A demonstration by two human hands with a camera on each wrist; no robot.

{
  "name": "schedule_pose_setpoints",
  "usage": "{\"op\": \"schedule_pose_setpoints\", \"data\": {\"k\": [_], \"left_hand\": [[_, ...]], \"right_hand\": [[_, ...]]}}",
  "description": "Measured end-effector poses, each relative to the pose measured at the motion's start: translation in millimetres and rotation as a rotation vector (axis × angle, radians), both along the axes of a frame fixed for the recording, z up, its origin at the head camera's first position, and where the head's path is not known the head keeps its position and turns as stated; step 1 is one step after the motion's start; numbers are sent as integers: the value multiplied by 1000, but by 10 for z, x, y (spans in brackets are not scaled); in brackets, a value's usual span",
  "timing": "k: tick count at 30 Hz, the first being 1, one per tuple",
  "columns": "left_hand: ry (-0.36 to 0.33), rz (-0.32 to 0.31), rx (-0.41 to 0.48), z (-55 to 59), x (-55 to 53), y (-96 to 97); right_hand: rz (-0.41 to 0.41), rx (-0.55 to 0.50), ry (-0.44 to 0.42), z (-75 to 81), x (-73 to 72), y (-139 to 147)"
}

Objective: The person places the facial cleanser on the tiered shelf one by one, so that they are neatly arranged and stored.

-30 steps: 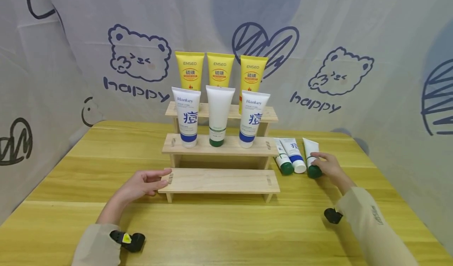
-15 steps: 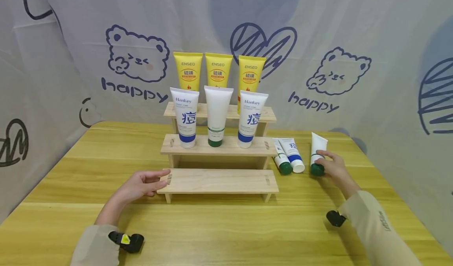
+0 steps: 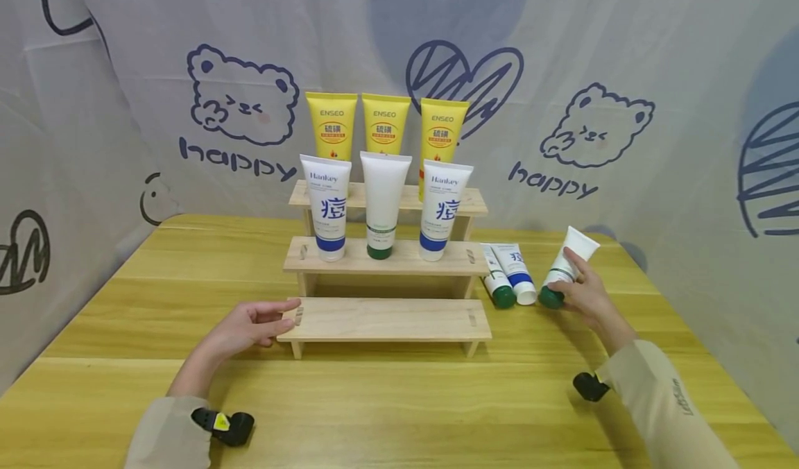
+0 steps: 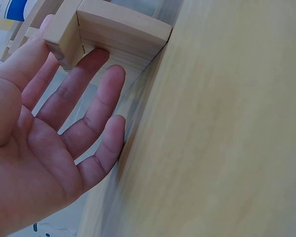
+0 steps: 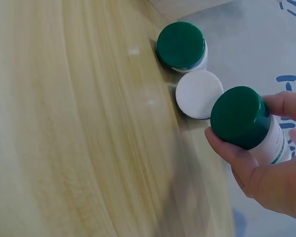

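- At the counter's right side, the right hand (image 3: 589,299) reaches forward, its fingers narrowed round a green-capped white squeeze tube (image 3: 573,255); the tube is tilted, cap low and crimped end up to the right. Whether the cap touches the counter, I cannot tell.
- Just left of it, another green-capped tube (image 3: 500,283) and a blue-banded Hankey tube (image 3: 514,275) lie side by side.
- On the opposite side, the left hand (image 3: 246,327) rests at the left end of the lowest step of a three-tier wooden stand (image 3: 387,320), fingers loosely apart and only slightly bent, some reaching beneath the board.
- Both forearms come in from the near edge in beige sleeves (image 3: 664,399), each with a black wrist camera (image 3: 589,386).
- Under everything, the counter (image 3: 399,413) is yellowish, with wood grain running crosswise.
- Behind, pale cloth (image 3: 312,11) hangs, printed with bears, hearts and "happy".
- On the stand, three yellow ENSEO tubes (image 3: 331,125) stand above three white tubes (image 3: 381,198).
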State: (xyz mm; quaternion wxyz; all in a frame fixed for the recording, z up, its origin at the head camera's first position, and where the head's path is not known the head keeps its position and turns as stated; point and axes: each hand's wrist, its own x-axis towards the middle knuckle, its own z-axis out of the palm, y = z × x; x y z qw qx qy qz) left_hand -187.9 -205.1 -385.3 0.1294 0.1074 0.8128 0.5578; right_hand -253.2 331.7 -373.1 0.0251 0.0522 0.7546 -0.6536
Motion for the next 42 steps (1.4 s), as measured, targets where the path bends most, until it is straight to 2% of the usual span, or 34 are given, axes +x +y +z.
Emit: {"op": "schedule_pose_setpoints", "data": {"k": [8, 15, 21, 30, 38, 42], "left_hand": [[-2, -1, 5, -9, 0, -3], [-5, -4, 14, -3, 1, -1], [-5, -3, 9, -2, 1, 0], [3, -1, -7, -18, -14, -2], [1, 1, -7, -25, -19, -8], [2, -1, -6, -20, -15, -9]], "right_hand": [[57, -24, 4, 172, 116, -133], [76, 7, 42, 201, 154, -192], [134, 26, 107, 223, 219, -284], [167, -38, 146, 295, 312, -466], [190, -142, 241, 372, 396, -605], [185, -151, 251, 418, 437, -658]]}}
